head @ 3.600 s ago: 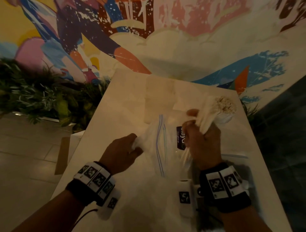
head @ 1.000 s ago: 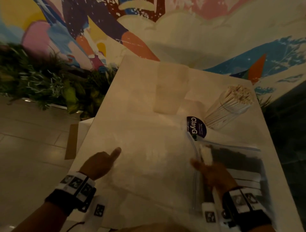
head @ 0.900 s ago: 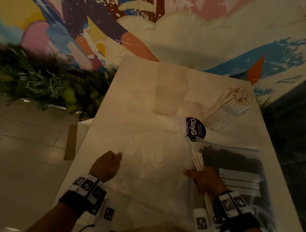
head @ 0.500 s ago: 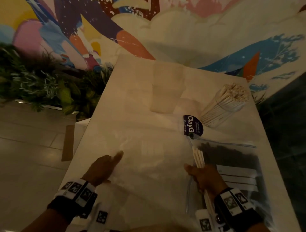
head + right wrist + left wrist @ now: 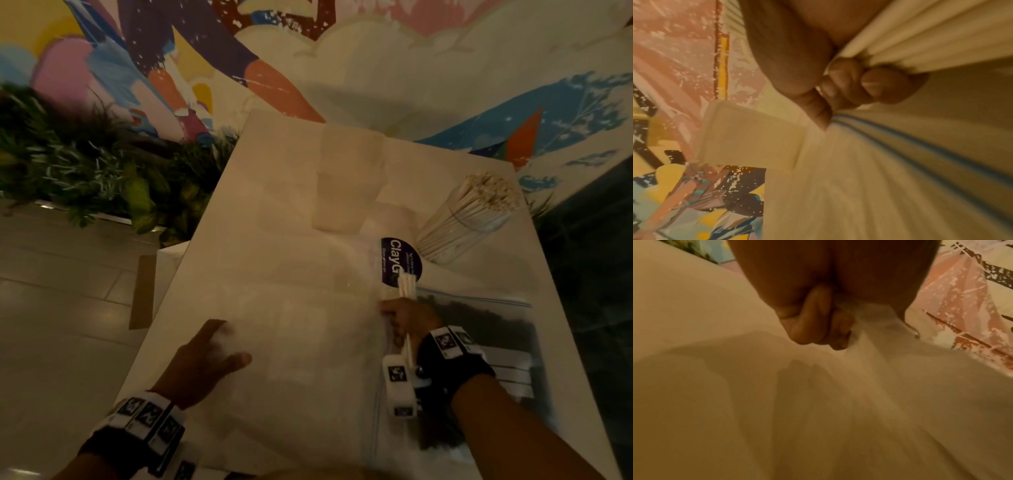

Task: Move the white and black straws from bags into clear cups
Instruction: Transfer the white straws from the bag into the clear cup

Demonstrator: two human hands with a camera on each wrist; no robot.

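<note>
On the white table, at about five o'clock from its middle, the right hand has its fingers curled tight around a few white straws, whose tips poke out above the knuckles toward twelve o'clock. The right wrist view shows the same grip close up, fingers wrapped around the pale straws, with a blue-lined zip edge running just beneath the hand.

At about seven o'clock the left hand sits on a nearly see-through empty bag spread flat across the near half of the table. In the left wrist view its fingers are bent inward and bunch a fold of that clear plastic, so it is pinching the bag.

Just right of the right hand, at four o'clock, lies a second zip bag, dark with black straws, a white label panel on its face. A dark round sticker lies just beyond the held straw tips.

Toward two o'clock a clear cup leans, packed full of white straws. At twelve o'clock stands another clear cup, upright; I cannot tell whether anything is in it. A painted mural fills the wall behind, with green plants at ten o'clock.
</note>
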